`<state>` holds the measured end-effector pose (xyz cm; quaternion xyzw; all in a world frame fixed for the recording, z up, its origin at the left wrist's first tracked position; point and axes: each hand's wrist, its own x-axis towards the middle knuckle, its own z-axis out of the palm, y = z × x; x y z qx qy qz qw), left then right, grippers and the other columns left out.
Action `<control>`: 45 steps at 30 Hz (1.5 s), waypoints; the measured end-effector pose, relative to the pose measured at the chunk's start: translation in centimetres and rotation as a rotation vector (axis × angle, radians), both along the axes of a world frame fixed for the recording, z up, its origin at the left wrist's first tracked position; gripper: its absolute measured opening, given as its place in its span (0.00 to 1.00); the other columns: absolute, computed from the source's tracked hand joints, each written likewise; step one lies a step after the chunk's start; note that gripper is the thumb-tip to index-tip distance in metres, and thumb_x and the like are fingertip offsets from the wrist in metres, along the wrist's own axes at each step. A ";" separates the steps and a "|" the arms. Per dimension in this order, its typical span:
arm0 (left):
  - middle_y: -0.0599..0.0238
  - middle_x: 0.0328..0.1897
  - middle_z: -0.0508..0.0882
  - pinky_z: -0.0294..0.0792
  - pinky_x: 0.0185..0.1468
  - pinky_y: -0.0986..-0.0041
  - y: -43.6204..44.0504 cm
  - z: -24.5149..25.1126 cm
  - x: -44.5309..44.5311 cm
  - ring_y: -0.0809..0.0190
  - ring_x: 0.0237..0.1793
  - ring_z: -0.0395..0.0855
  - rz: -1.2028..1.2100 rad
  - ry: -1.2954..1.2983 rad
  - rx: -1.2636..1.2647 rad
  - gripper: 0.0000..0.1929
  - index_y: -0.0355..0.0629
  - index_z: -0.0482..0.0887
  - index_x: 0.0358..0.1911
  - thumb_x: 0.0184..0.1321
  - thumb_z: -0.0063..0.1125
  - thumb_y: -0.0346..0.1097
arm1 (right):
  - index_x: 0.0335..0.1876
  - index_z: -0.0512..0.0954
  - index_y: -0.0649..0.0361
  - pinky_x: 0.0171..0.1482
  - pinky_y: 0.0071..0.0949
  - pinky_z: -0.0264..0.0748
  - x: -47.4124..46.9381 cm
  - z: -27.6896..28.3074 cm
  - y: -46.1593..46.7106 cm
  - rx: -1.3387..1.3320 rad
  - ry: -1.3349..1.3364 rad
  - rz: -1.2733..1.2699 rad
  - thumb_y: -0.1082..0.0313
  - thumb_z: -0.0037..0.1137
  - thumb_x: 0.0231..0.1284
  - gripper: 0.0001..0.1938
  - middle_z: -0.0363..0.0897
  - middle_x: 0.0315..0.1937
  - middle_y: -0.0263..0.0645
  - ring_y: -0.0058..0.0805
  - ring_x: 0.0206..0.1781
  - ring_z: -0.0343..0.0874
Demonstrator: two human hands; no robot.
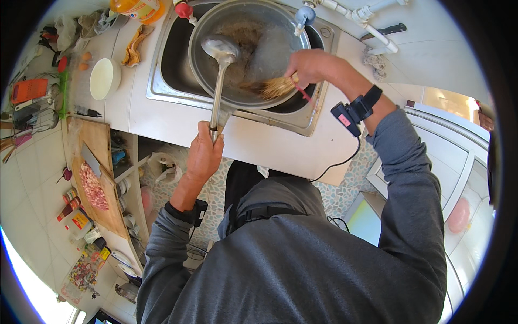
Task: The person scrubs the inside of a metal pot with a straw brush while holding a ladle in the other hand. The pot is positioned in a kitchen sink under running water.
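Note:
A large metal wok (201, 69) rests over the stainless steel sink (151, 87), with murky brown residue or water inside. My left hand (205, 152) grips the long handle of a steel ladle (218, 87), whose bowl lies over the wok's left side. The wok's own handle appears just behind the ladle's; whether my left hand also holds it, I cannot tell. In my right hand (311, 67) is a straw brush (277, 87) with a red cord. Its blurred bristles reach into the wok near the front rim.
Two taps, red (184, 11) and blue (305, 17), overhang the wok. A yellow cloth (135, 46), white bowl (105, 79) and eggs (85, 60) sit left. A cleaver (91, 158) and chopped meat (94, 186) lie on a wooden board (115, 218). A knife (386, 30) lies back right.

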<state>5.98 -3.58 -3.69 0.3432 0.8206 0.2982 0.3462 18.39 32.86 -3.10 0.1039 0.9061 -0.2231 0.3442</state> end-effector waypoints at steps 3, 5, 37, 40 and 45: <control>0.42 0.35 0.84 0.74 0.43 0.48 0.2 0.3 -0.1 0.28 0.41 0.83 0.004 -0.013 -0.012 0.14 0.38 0.68 0.50 0.69 0.60 0.29 | 0.56 0.89 0.49 0.37 0.38 0.79 -0.2 -1.9 -2.1 -0.329 0.178 -0.192 0.68 0.72 0.49 0.24 0.90 0.38 0.42 0.39 0.35 0.85; 0.41 0.35 0.84 0.74 0.43 0.49 0.3 0.4 -0.2 0.28 0.41 0.83 0.003 -0.013 -0.021 0.14 0.38 0.67 0.49 0.69 0.60 0.29 | 0.61 0.88 0.47 0.33 0.32 0.79 -1.1 -3.1 -3.8 -0.437 0.120 -0.382 0.66 0.72 0.51 0.26 0.91 0.39 0.36 0.29 0.32 0.82; 0.38 0.33 0.82 0.72 0.42 0.44 -0.4 -0.8 -1.4 0.24 0.39 0.80 -0.040 -0.044 0.046 0.16 0.38 0.64 0.51 0.70 0.59 0.30 | 0.61 0.87 0.51 0.51 0.37 0.79 2.2 -3.7 -4.7 -0.354 0.191 -0.374 0.68 0.73 0.50 0.27 0.90 0.45 0.50 0.49 0.49 0.87; 0.38 0.33 0.82 0.72 0.42 0.45 -0.3 -0.9 -1.2 0.24 0.40 0.80 -0.023 -0.047 0.027 0.16 0.38 0.64 0.52 0.70 0.59 0.30 | 0.65 0.85 0.51 0.38 0.32 0.78 0.4 -4.8 -5.8 -0.566 0.263 -0.523 0.65 0.74 0.53 0.28 0.90 0.40 0.39 0.33 0.34 0.85; 0.37 0.34 0.82 0.72 0.42 0.44 -0.4 -0.9 -1.0 0.23 0.40 0.79 -0.048 -0.007 0.059 0.16 0.38 0.64 0.52 0.70 0.59 0.30 | 0.69 0.82 0.53 0.27 0.23 0.74 -4.0 -6.7 -10.4 -1.001 0.348 -1.189 0.61 0.72 0.62 0.28 0.87 0.37 0.33 0.17 0.31 0.82</control>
